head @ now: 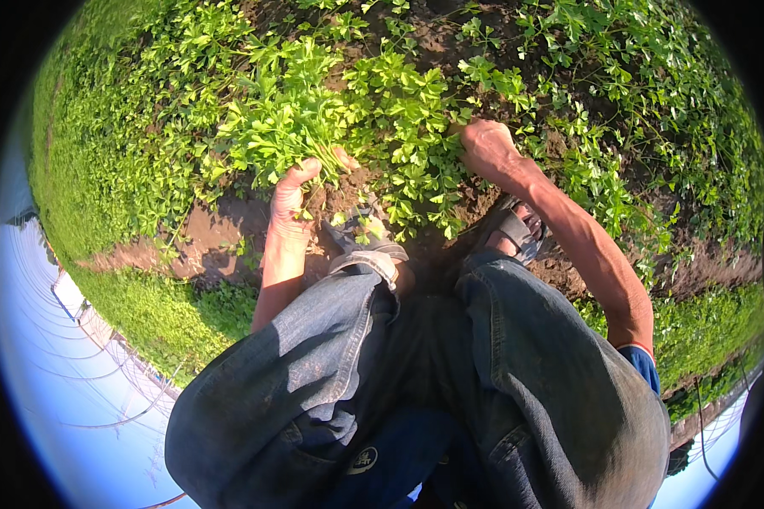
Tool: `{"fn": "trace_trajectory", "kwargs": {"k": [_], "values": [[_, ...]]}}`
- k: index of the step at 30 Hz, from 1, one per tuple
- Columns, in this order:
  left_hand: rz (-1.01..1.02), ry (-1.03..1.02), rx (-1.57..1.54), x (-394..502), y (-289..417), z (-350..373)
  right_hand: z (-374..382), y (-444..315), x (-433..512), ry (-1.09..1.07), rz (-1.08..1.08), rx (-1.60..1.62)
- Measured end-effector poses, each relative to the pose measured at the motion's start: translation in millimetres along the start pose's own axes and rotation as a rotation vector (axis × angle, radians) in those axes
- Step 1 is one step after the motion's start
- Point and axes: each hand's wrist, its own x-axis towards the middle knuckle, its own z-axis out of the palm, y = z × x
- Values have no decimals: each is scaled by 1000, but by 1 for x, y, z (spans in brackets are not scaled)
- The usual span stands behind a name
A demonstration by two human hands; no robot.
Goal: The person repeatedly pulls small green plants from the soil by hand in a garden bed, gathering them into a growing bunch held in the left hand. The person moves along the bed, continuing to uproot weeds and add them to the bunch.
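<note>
My left hand [299, 191] is closed around the stems of a bunch of leafy green plants [286, 121], which look like celery or parsley. The bunch fans out up and to the left, its stem ends towards my thumb and fingers. Over to the right, my right hand [489, 147] reaches down into the rooted leafy plants [414, 121], knuckles up. Its fingertips are hidden by leaves, so what they touch does not show. Between the two hands stand more of these plants, close in front of my feet.
My knees in jeans [293, 369] are bent below my hands. My sandalled feet [519, 232] rest on brown soil [223, 232] at the bed's edge. Dense plants spread ahead and to both sides. Curved hoops [121, 423] stand at the far left.
</note>
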Motion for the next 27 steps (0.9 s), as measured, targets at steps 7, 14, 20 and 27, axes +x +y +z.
{"fn": "trace_trajectory", "kwargs": {"k": [7, 14, 20, 27], "values": [[-6, 3, -17, 3, 0, 2, 2, -2, -1, -67, 134, -37], [-3, -36, 32, 9, 2, -1, 33, 20, -10, 198, -39, -221], [-18, -4, 17, 7, 2, -3, -31, 27, 2, -23, 323, 62], [-8, 23, -2, 6, 1, -6, -47, 22, -19, -42, 153, 247]]}}
